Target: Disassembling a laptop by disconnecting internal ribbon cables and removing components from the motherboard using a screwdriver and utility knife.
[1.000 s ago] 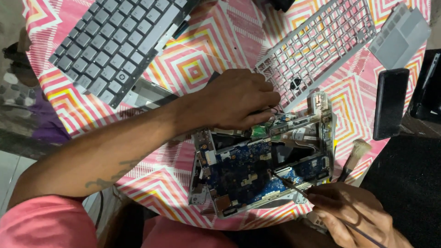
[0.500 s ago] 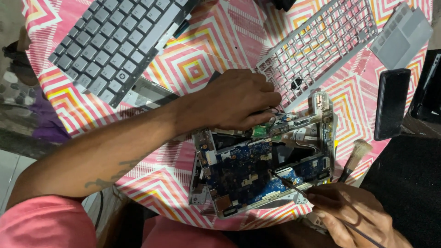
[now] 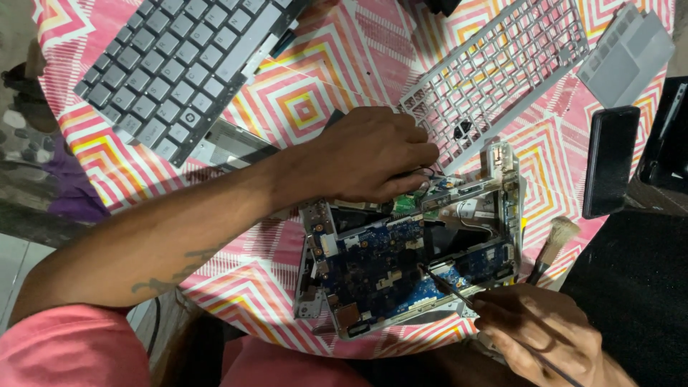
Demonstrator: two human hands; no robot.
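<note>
Opened grey laptop base with blue circuit board [image 3: 387,269] | left hand [image 3: 373,154] pressing its top edge, fingers curled | right hand [image 3: 541,333] clamped on thin dark screwdriver [image 3: 448,287], tip on board.

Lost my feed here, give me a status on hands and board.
Left hand pressing on opened laptop base's top edge. Right hand holds thin tool, tip on blue circuit board. Brush beside it, clear.

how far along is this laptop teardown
Done: the grey keyboard and pale keyboard frame lie off to the side on the patterned tablecloth. In hand: the left hand steadies the open laptop base, the right hand probes its blue circuit board with a thin tool. Left: the board sits in place.
</note>
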